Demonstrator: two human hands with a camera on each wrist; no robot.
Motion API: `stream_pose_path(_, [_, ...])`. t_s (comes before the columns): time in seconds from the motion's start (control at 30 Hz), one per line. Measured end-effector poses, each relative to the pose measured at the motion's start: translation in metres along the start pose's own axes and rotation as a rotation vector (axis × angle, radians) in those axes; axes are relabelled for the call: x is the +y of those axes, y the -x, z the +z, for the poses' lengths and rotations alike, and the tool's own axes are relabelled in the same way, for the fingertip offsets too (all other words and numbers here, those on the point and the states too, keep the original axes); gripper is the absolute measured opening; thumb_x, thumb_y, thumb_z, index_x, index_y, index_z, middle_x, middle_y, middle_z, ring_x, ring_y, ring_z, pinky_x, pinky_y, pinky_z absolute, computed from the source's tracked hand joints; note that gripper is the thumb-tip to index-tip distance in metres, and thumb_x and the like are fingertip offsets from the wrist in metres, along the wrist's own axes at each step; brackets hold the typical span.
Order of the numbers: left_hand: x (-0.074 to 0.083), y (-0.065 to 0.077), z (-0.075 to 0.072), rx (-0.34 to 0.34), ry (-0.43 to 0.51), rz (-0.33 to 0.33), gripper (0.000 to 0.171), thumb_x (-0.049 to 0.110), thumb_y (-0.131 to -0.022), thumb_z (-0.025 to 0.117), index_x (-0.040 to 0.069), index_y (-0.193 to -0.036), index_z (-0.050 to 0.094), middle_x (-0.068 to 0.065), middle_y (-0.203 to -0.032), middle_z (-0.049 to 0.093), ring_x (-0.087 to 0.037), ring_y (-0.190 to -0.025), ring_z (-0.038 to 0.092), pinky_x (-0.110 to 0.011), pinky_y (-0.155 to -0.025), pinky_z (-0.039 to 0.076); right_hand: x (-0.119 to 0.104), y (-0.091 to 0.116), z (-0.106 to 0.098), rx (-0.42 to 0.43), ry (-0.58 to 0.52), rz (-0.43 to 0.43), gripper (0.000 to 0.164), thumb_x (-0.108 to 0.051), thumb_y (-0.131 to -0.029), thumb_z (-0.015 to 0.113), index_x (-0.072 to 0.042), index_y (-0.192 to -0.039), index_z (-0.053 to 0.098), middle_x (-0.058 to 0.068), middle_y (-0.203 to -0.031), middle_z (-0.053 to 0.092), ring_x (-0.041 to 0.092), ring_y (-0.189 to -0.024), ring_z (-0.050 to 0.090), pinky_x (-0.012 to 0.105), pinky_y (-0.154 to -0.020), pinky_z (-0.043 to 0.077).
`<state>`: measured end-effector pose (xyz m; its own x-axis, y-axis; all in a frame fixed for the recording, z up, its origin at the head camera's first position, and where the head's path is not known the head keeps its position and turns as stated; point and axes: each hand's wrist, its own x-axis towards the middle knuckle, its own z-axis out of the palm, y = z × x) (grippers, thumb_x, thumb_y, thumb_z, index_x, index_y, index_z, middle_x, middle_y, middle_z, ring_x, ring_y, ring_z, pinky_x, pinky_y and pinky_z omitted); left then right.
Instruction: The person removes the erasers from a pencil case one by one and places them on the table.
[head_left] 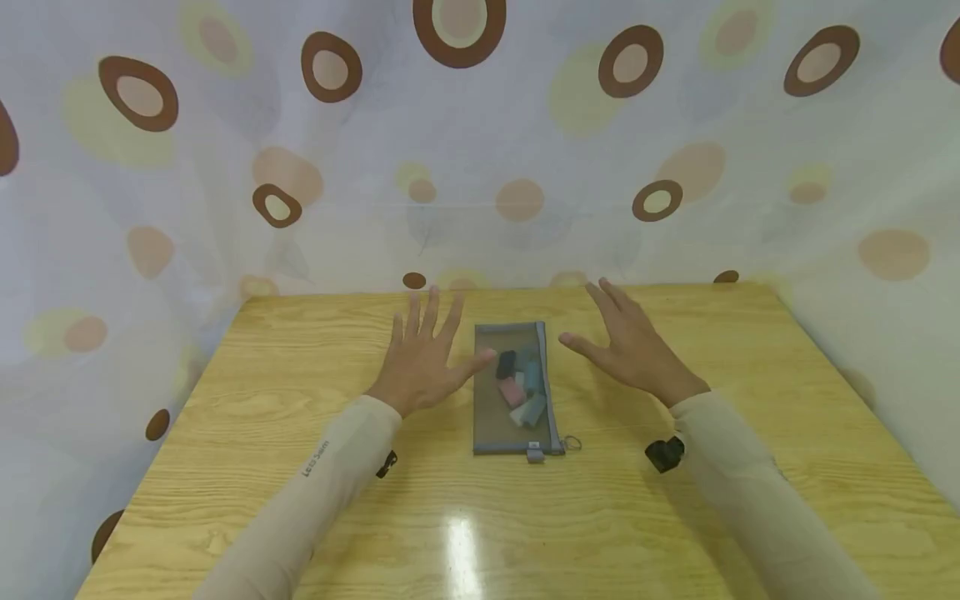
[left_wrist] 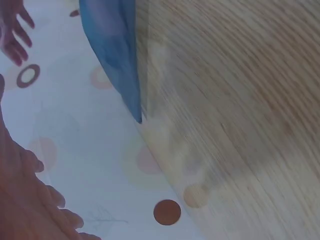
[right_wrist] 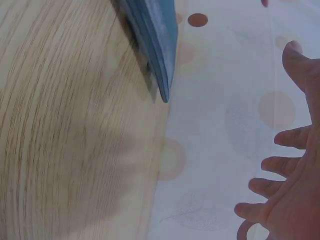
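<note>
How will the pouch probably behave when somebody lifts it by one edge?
The pouch would probably sag, because its see-through panel looks thin. The pieces inside would likely slide toward the lower end, since they lie bunched in the middle with room around them. It seems unlikely to roll if pushed, as its broad side lies on the table.

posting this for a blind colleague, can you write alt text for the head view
A grey see-through pouch of small coloured pieces lies on a wood-grain table between a person's left hand and right hand, both empty with fingers extended. Behind is a pale backdrop with brown, peach and yellow spots.
</note>
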<state>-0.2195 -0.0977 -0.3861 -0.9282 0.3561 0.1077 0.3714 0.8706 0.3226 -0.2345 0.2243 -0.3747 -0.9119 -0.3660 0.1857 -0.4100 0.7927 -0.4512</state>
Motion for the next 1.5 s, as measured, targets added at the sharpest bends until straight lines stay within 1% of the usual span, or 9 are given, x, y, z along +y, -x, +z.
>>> stream_pose_path(0.13, [0.009,0.001,0.001,-0.027,-0.018,0.046,0.096,0.083,-0.093,0.026,0.024,-0.164,-0.001,-0.013,-0.169,-0.007,-0.041,-0.153,-0.006,-0.058,-0.122,-0.001,-0.007,0.003,-0.005,-0.033,-0.086,0.000,0.089,-0.054,-0.098,0.061,-0.004,-0.161,0.021,0.024,-0.163,0.022,0.047,-0.148,0.021,0.070,-0.113,0.024])
stream_pose_path(0.27, [0.018,0.001,0.004,-0.049,-0.060,0.098,0.095,0.081,-0.094,0.027,0.020,-0.165,0.007,-0.014,-0.169,0.005,-0.042,-0.154,0.002,-0.053,-0.124,0.005,-0.013,0.007,-0.008,-0.060,-0.149,-0.010,0.079,-0.046,-0.099,0.065,-0.002,-0.157,0.033,0.023,-0.155,0.038,0.045,-0.139,0.038,0.065,-0.109,0.034])
stream_pose_path(0.43, [0.027,0.004,0.009,-0.040,-0.080,0.233,0.079,0.065,-0.101,0.044,0.017,-0.162,0.029,-0.014,-0.166,0.023,-0.042,-0.152,0.017,-0.049,-0.124,0.015,-0.016,0.013,-0.006,-0.106,-0.184,-0.045,0.062,-0.033,-0.098,0.070,0.000,-0.146,0.050,0.020,-0.138,0.057,0.036,-0.115,0.059,0.055,-0.098,0.049])
stream_pose_path(0.57, [0.033,0.007,0.014,-0.052,-0.068,0.359,0.066,0.052,-0.102,0.055,0.013,-0.155,0.043,-0.014,-0.163,0.031,-0.039,-0.150,0.024,-0.048,-0.122,0.021,-0.017,0.017,-0.003,-0.147,-0.172,-0.071,0.047,-0.028,-0.096,0.073,-0.001,-0.134,0.063,0.017,-0.124,0.066,0.027,-0.101,0.065,0.051,-0.090,0.055])
stream_pose_path(0.7, [0.041,0.008,0.021,-0.113,-0.069,0.413,0.062,0.050,-0.104,0.052,0.011,-0.151,0.049,-0.012,-0.163,0.032,-0.037,-0.150,0.028,-0.048,-0.121,0.026,-0.017,0.023,0.001,-0.202,-0.159,-0.101,0.036,-0.024,-0.096,0.074,-0.001,-0.123,0.070,0.014,-0.116,0.070,0.020,-0.093,0.065,0.046,-0.085,0.057])
stream_pose_path(0.93, [0.053,0.010,0.033,-0.188,-0.097,0.464,0.057,0.049,-0.105,0.051,0.012,-0.149,0.052,-0.011,-0.160,0.036,-0.037,-0.147,0.033,-0.047,-0.119,0.029,-0.018,0.031,0.008,-0.323,-0.216,-0.129,0.026,-0.022,-0.094,0.075,-0.003,-0.112,0.076,0.010,-0.108,0.070,0.019,-0.092,0.064,0.042,-0.081,0.057])
stream_pose_path(1.17, [0.058,0.011,0.044,-0.261,-0.152,0.423,0.060,0.051,-0.105,0.050,0.016,-0.154,0.046,-0.004,-0.163,0.031,-0.034,-0.149,0.030,-0.047,-0.120,0.027,-0.014,0.035,0.019,-0.444,-0.257,-0.164,0.023,-0.016,-0.089,0.080,-0.002,-0.108,0.078,0.008,-0.103,0.070,0.016,-0.087,0.065,0.034,-0.074,0.057])
stream_pose_path(1.3, [0.058,0.011,0.049,-0.275,-0.181,0.411,0.061,0.053,-0.104,0.051,0.018,-0.154,0.046,-0.002,-0.163,0.030,-0.031,-0.149,0.032,-0.051,-0.121,0.023,-0.014,0.039,0.026,-0.484,-0.291,-0.157,0.023,-0.013,-0.085,0.084,-0.003,-0.104,0.078,0.007,-0.101,0.070,0.016,-0.084,0.065,0.030,-0.069,0.057])
stream_pose_path(1.5, [0.058,0.012,0.050,-0.271,-0.168,0.412,0.062,0.051,-0.102,0.055,0.016,-0.153,0.047,-0.003,-0.163,0.030,-0.031,-0.147,0.035,-0.054,-0.120,0.025,-0.013,0.042,0.033,-0.504,-0.255,-0.175,0.019,-0.014,-0.083,0.085,-0.007,-0.100,0.080,0.001,-0.098,0.071,0.013,-0.083,0.063,0.027,-0.071,0.055])
